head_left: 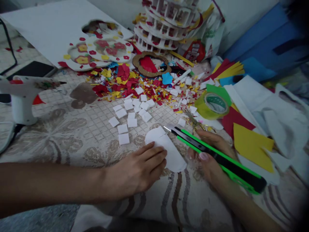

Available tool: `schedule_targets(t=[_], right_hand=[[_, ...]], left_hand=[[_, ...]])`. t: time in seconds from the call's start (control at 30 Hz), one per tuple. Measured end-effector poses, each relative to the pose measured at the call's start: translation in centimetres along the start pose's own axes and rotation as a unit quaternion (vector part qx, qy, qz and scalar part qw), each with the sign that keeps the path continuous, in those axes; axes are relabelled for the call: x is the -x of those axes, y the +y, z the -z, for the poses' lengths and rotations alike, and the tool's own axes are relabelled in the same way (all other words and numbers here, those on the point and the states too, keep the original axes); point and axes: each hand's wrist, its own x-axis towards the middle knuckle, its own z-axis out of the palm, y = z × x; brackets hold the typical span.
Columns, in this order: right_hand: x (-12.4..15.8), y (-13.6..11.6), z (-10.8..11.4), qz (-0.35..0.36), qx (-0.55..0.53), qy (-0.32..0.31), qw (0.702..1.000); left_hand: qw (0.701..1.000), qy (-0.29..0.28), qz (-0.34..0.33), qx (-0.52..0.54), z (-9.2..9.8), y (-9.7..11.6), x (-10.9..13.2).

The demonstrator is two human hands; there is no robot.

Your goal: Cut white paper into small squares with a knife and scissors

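Observation:
My left hand point(147, 166) lies flat, its fingers together, pressing on a white rounded piece of paper or foam sheet point(172, 156) on the tablecloth. Near its upper end this piece shows a line or cut. In my right hand point(214, 158) is a green and black utility knife point(217, 156), held across the palm with the thumb along its side. Its blade is out and points left, just above the white piece's upper edge. Small white squares point(132, 122) lie scattered beyond my left hand. Behind the knife, partly hidden, are scissors point(193, 117).
A white glue gun point(23, 96) stands at left. At the back is a tiered white model point(166, 29) beside colourful paper scraps point(135, 83) and flower-decorated white pieces point(96, 51). Yellow tape point(212, 104) and coloured sheets point(252, 145) lie at right, near a blue box point(267, 42).

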Motion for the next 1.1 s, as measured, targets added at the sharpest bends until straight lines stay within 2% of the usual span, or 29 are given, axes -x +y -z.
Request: schedule_targets(t=[0.1, 0.3, 0.43, 1.1], right_hand=[[0.2, -0.7, -0.7, 0.036, -0.001, -0.007, 0.999], [-0.4, -0.4, -1.5, 0.133, 0.137, -0.038, 0.981], [-0.9, -0.7, -1.5, 0.168, 0.164, -0.049, 0.971], [-1.8, -1.7, -1.6, 0.213, 0.242, -0.083, 0.943]], left_hand=[[1.000, -0.010, -0.009, -0.007, 0.1, -0.1, -0.1], [1.000, -0.003, -0.018, -0.024, 0.2, -0.1, -0.1], [0.999, 0.006, -0.016, -0.028, 0.1, 0.0, -0.1], [0.999, -0.002, -0.019, -0.046, 0.3, -0.1, -0.2]])
